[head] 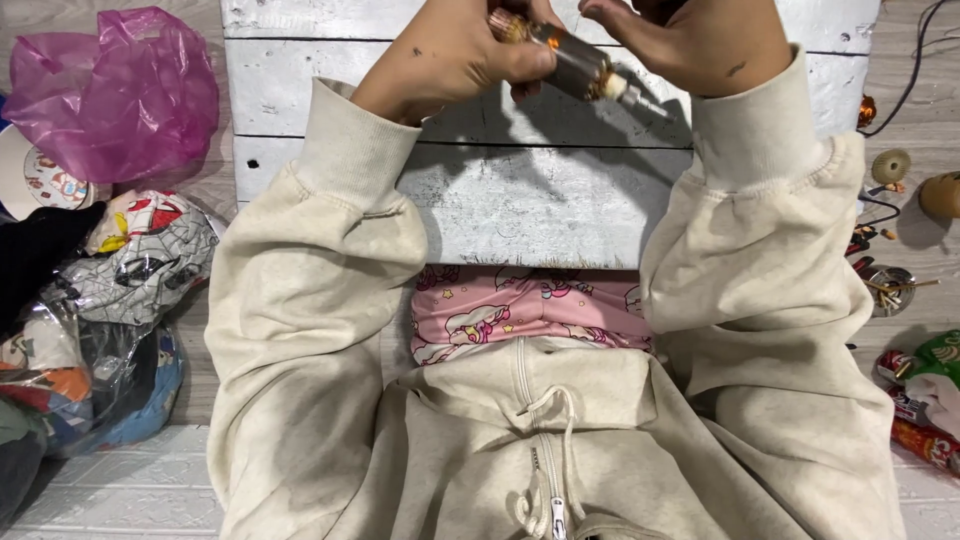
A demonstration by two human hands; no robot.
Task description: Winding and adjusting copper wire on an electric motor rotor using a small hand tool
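Both hands (570, 45) hold motor armature (575, 65) slanting, shaft down-right.

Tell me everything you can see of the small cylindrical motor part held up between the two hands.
The small cylindrical motor part has a dark grey metal-looking body, copper-coloured windings at its upper left end and a pale stub shaft at its lower right end. It lies tilted, sloping down to the right, above the white painted wooden board. The left hand pinches its left end; the right hand hovers at the other end, contact unclear. Its top is partly hidden by fingers.
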